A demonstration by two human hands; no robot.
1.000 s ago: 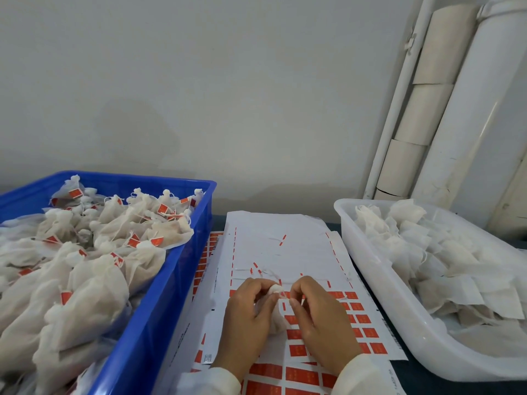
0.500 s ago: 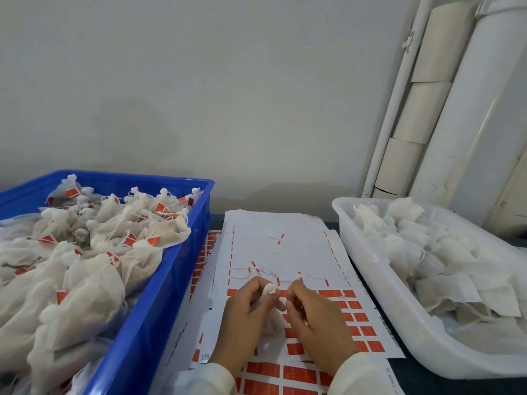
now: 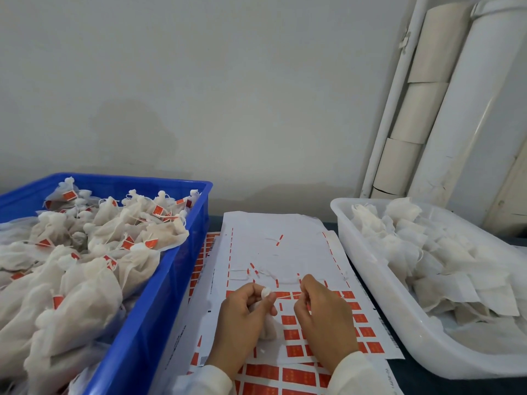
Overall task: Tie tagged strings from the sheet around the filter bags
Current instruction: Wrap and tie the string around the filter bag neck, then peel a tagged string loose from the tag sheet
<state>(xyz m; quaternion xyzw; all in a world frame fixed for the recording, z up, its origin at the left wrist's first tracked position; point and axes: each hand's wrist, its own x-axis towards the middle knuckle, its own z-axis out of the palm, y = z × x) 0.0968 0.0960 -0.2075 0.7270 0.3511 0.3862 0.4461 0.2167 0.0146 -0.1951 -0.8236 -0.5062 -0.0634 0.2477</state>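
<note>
**Hands part, string comes taut**

From the head camera, the one view there is: a second ago both hands were huddled together over the bag's neck, fingertips nearly touching. Now they stand a little apart. The right hand [image 3: 323,317] has slid out to the right and the string [image 3: 285,295] runs as a thin pale line between the two. To my eye that means the loop is already round the neck and the knot is being drawn tight, so this bag is close to done.

The left hand [image 3: 245,317] has its grip curled round the bag [image 3: 266,327], thumb and forefinger pinching just under the bunched top. The right hand's grip is pressed together on the string's free end; whether a tag sits in those fingers I cannot tell.

The bag is small, white and soft. Its gathered tip pokes out above the left fingers as a little knob, and the body hangs below them, just over the sheet [image 3: 273,246] in the middle of the table. The sheet's near rows keep their red tags; the far rows are mostly stripped.

The blue bin [image 3: 171,280] to the left is heaped with tied bags, and the white tub [image 3: 379,303] to the right holds flat, untied ones.
</note>
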